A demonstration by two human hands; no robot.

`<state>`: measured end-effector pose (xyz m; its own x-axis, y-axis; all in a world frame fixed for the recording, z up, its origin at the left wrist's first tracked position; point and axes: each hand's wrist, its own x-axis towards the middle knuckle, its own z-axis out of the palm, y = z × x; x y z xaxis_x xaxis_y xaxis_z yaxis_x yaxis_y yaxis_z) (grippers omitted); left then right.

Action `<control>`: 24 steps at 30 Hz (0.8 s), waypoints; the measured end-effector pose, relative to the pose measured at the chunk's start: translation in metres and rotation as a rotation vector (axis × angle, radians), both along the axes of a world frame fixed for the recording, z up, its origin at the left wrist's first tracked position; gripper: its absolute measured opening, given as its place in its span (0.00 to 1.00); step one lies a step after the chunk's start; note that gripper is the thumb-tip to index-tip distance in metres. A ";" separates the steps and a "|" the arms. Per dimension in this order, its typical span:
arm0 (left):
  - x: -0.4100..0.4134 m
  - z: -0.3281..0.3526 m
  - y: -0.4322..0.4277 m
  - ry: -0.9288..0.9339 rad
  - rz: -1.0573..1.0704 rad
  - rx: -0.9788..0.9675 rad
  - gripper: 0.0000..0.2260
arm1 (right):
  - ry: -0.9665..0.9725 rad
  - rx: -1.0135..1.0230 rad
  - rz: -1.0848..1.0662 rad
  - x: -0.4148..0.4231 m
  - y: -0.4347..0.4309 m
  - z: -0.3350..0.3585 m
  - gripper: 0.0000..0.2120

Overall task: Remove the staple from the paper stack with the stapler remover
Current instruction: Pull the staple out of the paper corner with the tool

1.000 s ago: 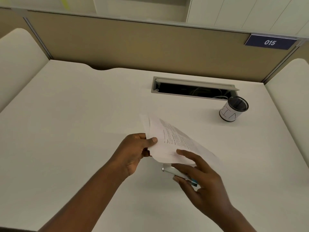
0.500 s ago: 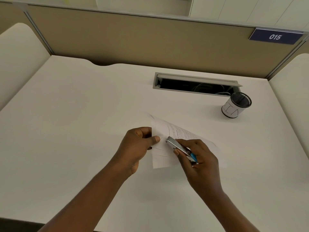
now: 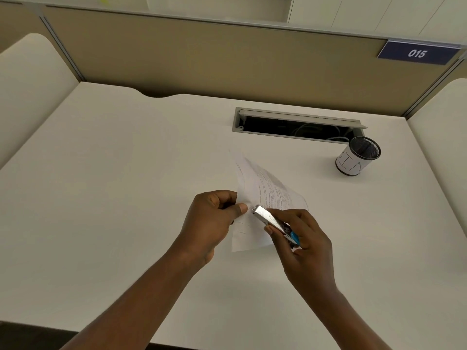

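Paper stack (image 3: 262,195) held just above the worktop (image 3: 126,173), mid-width, nearer the front edge. My left hand (image 3: 212,221) pinches its near-left corner, thumb on top. My right hand (image 3: 300,238) is closed round the remover (image 3: 273,221), its metal tip touching or just off the sheet beside my left thumb. Staple too small to see.

Risks, as I judge them: unsupported paper may buckle or tear if I lever hard; the tip may slip toward my thumb; a weak pinch lets sheets shift.

A white desk (image 3: 113,198) carries a mesh pen cup (image 3: 357,159) beside an open cable tray (image 3: 295,127).
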<state>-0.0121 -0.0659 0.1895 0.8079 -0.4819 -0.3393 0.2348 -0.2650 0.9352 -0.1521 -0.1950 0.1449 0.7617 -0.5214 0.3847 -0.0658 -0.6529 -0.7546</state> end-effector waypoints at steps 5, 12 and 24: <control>-0.005 0.002 -0.001 -0.017 -0.007 0.012 0.04 | -0.018 0.005 -0.014 -0.003 0.001 -0.001 0.13; -0.010 0.002 -0.001 -0.040 0.005 0.005 0.05 | -0.035 -0.004 -0.021 -0.007 0.003 -0.002 0.12; -0.020 0.003 0.002 -0.053 0.018 0.045 0.03 | -0.045 0.002 0.001 -0.013 0.009 -0.006 0.13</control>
